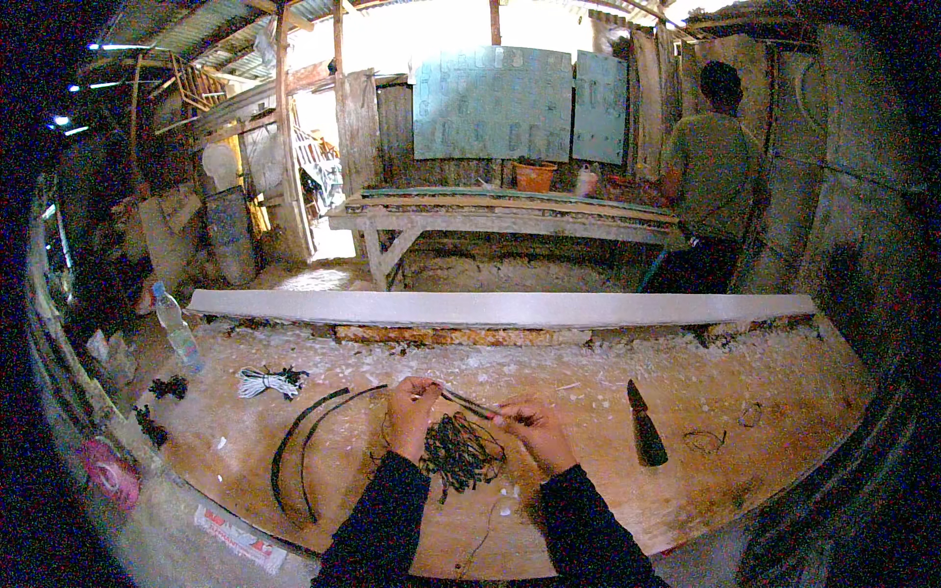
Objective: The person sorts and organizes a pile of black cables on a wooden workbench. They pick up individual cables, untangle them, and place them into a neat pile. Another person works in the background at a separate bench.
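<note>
Over the middle of the wooden table, a short dark strip [469, 403] is stretched between my two hands. My left hand [412, 412] pinches its left end, and my right hand [537, 431] grips the right end between thumb and fingers. Just below lies a tangled pile of dark cords [463, 454]. Two long black curved strips [292, 427] rest to the left of my left hand. Beyond them is a tied bundle of white and black cords [269, 382]. A knife-like tool [645, 427] with a dark handle lies right of my right hand.
A long pale board [490, 310] runs along the table's far edge. At left stand a plastic bottle [176, 328] and dark clumps [167, 388]. Thin wire loops [706, 440] lie at right. Another person [716, 176] stands by a rear bench [529, 224] with an orange pot [535, 176].
</note>
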Demonstrator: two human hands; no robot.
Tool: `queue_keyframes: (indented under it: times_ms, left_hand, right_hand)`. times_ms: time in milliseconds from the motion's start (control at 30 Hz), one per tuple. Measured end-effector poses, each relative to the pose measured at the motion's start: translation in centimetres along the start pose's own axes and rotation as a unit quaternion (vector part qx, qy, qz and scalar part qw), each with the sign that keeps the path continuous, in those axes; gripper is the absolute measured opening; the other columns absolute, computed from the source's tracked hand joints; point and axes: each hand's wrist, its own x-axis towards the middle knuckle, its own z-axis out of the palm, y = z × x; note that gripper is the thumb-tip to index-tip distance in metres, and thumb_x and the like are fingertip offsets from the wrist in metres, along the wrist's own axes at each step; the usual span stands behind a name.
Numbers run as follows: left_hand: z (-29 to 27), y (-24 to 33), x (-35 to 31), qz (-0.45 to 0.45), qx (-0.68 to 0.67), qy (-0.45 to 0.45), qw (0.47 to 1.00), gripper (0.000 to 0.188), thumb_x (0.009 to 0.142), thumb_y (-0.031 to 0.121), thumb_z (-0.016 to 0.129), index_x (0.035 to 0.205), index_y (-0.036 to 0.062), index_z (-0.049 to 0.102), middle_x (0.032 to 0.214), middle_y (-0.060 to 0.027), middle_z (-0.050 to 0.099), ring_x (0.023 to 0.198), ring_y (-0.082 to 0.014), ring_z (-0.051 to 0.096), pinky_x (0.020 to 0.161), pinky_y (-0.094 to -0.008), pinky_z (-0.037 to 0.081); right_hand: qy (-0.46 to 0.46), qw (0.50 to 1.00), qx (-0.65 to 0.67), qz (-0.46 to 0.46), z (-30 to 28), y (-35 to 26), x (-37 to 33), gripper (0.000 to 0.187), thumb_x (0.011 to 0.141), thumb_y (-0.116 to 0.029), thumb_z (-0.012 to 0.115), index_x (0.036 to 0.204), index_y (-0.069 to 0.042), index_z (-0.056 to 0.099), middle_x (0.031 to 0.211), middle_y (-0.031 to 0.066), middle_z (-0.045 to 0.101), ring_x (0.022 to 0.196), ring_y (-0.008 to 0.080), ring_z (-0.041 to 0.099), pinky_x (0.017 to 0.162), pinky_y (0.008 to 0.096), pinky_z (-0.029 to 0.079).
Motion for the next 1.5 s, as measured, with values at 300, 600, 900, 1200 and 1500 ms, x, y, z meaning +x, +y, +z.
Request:
queue_keyframes:
  times_ms: [300,600,900,1200,1500]
  left_hand:
    - [-0.9,0.2,0.3,-0.051,-0.045,0.016,0.998,0.011,0.073,0.014,0.061,0.073,0.0059,0.054,0.063,0.0026,0.049,0.051,-0.0058,0.040,0.045,-0.0196,0.034]
    - [-0.5,0.4,-0.4,-0.098,-0.050,-0.058,0.992,0.009,0.073,0.012,0.061,0.073,0.0052,0.055,0.060,0.0032,0.049,0.048,-0.0039,0.038,0.042,-0.0190,0.029]
    - [0.0,1.4,-1.1,-0.017,0.065,-0.202,0.977,0.018,0.074,0.019,0.061,0.080,0.0024,0.058,0.067,-0.0013,0.054,0.057,-0.0085,0.047,0.052,-0.0217,0.037]
    - [1.3,3.1,-2.9,0.040,-0.025,-0.553,0.832,0.018,0.076,0.019,0.060,0.082,0.0033,0.055,0.074,0.0012,0.053,0.068,-0.0074,0.048,0.062,-0.0223,0.040]
    - [1.0,2.4,-3.5,-0.085,-0.046,-0.478,0.873,0.016,0.077,0.020,0.058,0.079,0.0041,0.053,0.066,0.0042,0.046,0.061,-0.0076,0.043,0.058,-0.0216,0.036]
  right_hand:
    - [-0.241,0.964,0.090,0.069,1.7,-2.0,-0.9,0.020,0.075,-0.012,0.059,0.094,-0.007,0.062,0.110,0.0076,0.047,0.101,0.0175,0.046,0.085,0.0295,0.037]
    - [-0.216,0.972,-0.007,-0.092,1.2,-0.1,-0.2,0.014,0.072,-0.008,0.062,0.085,-0.004,0.063,0.100,0.0054,0.052,0.088,0.0148,0.051,0.077,0.0255,0.042]
    - [0.011,0.995,0.099,0.019,0.6,-1.0,-0.2,0.005,0.071,-0.006,0.062,0.075,-0.005,0.058,0.072,0.0008,0.055,0.070,0.0100,0.051,0.069,0.0240,0.042]
    - [0.176,0.984,0.005,-0.021,-1.2,2.3,0.9,0.009,0.071,-0.002,0.058,0.078,-0.005,0.054,0.074,0.0008,0.054,0.068,0.0088,0.049,0.065,0.0215,0.041]
    - [0.224,0.973,0.014,-0.048,-0.4,0.1,0.5,0.013,0.076,-0.006,0.053,0.088,-0.007,0.057,0.079,0.0002,0.049,0.075,0.0100,0.047,0.067,0.0211,0.037]
